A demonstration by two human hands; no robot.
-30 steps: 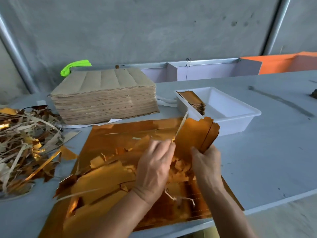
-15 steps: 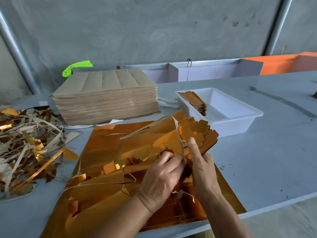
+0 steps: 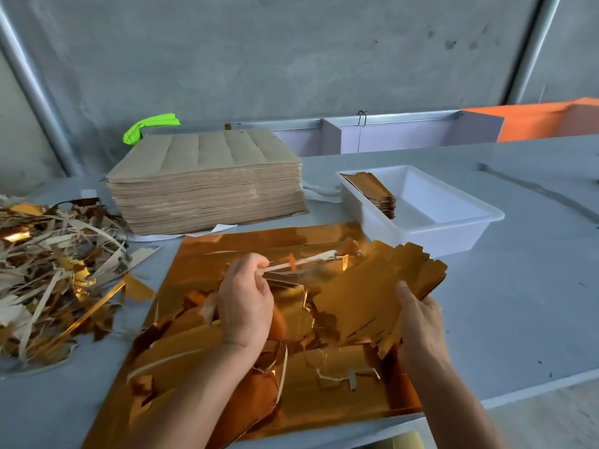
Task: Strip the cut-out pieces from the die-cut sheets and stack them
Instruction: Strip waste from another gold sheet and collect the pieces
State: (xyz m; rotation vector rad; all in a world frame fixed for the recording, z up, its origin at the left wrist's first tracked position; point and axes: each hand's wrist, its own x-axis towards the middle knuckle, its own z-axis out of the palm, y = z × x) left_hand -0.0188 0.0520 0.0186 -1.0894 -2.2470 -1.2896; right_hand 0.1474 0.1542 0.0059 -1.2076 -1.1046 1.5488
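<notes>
My left hand [image 3: 244, 306] raised mid-frame, back toward camera, fingers [image 3: 259, 264] curled, pinching thin pale strip [image 3: 298, 263] at top. Left forearm runs down to lower left, bare. My right hand [image 3: 418, 322] lower right, thumb on top, fingers wrapped under, gripping bundle of gold pieces [image 3: 372, 286] by its near edge. Right forearm exits lower right. Hands apart, both held above tabletop [image 3: 518, 303].
</notes>
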